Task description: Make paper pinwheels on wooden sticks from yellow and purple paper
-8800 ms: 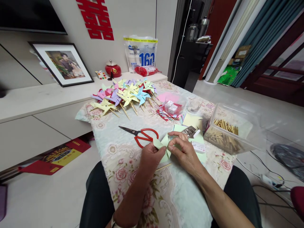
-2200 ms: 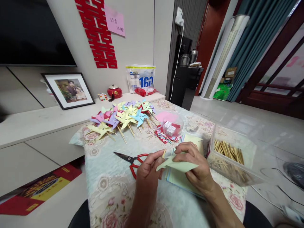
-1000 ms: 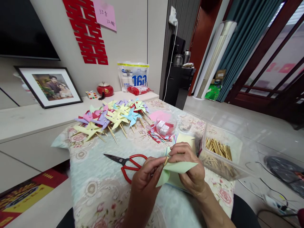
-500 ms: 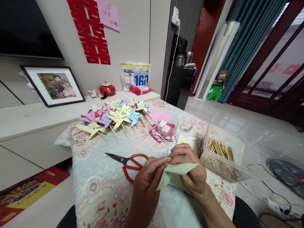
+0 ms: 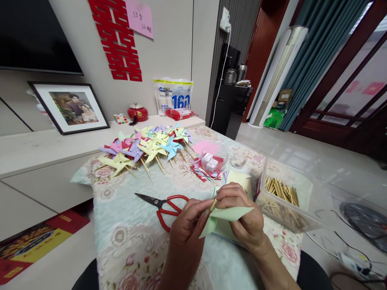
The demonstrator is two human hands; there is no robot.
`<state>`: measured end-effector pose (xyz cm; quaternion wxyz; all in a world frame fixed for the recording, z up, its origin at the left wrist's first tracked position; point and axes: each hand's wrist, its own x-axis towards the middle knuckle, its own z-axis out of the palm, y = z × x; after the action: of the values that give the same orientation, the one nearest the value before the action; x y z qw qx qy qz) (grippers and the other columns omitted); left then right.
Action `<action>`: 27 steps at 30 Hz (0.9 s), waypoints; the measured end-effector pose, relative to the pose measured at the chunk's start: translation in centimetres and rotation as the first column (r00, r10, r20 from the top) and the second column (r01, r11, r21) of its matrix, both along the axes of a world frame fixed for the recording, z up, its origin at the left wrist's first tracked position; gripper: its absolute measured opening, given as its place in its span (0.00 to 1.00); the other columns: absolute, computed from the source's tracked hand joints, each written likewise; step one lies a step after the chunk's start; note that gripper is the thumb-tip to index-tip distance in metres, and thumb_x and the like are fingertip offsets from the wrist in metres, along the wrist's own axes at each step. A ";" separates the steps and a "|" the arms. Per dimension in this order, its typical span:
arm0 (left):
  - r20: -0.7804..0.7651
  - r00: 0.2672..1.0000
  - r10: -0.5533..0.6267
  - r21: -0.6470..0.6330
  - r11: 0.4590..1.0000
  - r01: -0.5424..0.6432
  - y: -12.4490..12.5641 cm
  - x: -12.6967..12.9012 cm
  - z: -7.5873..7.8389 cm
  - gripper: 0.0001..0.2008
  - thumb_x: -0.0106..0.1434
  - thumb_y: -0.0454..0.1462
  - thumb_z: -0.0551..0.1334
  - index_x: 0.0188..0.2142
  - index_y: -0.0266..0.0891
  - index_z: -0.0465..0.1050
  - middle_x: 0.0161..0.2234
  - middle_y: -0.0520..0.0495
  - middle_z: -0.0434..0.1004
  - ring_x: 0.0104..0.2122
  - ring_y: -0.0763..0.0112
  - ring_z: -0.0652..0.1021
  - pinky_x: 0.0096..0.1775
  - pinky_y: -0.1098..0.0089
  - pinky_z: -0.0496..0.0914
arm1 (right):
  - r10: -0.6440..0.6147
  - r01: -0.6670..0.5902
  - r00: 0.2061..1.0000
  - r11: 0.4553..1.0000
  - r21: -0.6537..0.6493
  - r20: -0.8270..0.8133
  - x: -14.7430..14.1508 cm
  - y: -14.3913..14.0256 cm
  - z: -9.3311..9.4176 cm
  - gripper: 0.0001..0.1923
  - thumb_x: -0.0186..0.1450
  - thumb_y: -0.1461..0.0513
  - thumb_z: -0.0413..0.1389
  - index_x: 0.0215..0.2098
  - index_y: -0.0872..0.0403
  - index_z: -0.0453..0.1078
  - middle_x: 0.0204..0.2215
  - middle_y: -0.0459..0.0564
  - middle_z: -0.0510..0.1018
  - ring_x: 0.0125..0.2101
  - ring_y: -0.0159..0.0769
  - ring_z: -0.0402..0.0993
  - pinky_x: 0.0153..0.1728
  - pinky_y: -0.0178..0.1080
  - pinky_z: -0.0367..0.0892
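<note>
i see my left hand [image 5: 189, 219] pinching a thin stick [image 5: 213, 204] and my right hand [image 5: 242, 213] closed on green paper [image 5: 229, 213] above the desk [image 5: 127, 237]. paper looks light, floppy, creasable; i'd grip near its centre.

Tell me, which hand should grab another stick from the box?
Probably the right hand. The box of sticks sits right beside it, while the left hand is farther away and its fingers pinch the stick at the green paper.
</note>
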<state>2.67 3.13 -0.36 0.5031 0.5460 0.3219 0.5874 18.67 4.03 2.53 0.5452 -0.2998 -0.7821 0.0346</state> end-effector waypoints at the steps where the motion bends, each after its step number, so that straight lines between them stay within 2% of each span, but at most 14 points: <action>1: -0.004 1.000 0.008 0.002 1.000 -0.008 0.0 0.0 0.0 0.11 0.64 0.37 0.65 0.46 0.46 0.82 0.36 0.47 0.77 0.36 0.67 0.75 0.39 0.71 0.69 | 0.000 0.000 1.000 1.000 -0.001 0.005 0.0 0.0 0.0 0.11 0.71 0.68 0.47 0.42 0.53 0.71 0.36 0.53 0.77 0.39 0.42 0.74 0.40 0.49 0.68; 14: -0.060 0.998 0.034 0.096 0.995 -0.029 -0.1 -0.1 0.4 0.11 0.67 0.35 0.61 0.45 0.47 0.81 0.37 0.48 0.77 0.38 0.67 0.76 0.40 0.70 0.68 | 0.017 -0.017 1.000 1.000 0.012 0.013 0.1 0.0 0.0 0.12 0.68 0.70 0.47 0.41 0.53 0.71 0.35 0.54 0.77 0.39 0.43 0.74 0.39 0.49 0.68; 27: -0.084 0.996 0.041 0.067 0.997 -0.036 -0.1 -0.1 0.5 0.11 0.65 0.34 0.62 0.43 0.46 0.82 0.36 0.47 0.77 0.37 0.66 0.76 0.39 0.69 0.68 | 0.007 -0.007 1.000 1.000 -0.001 0.019 0.0 0.0 0.1 0.12 0.67 0.72 0.49 0.40 0.53 0.71 0.35 0.53 0.77 0.39 0.42 0.74 0.39 0.48 0.70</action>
<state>2.57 3.08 0.14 0.4593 0.5805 0.3340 0.5836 18.71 4.03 2.65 0.5373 -0.2976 -0.7884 0.0337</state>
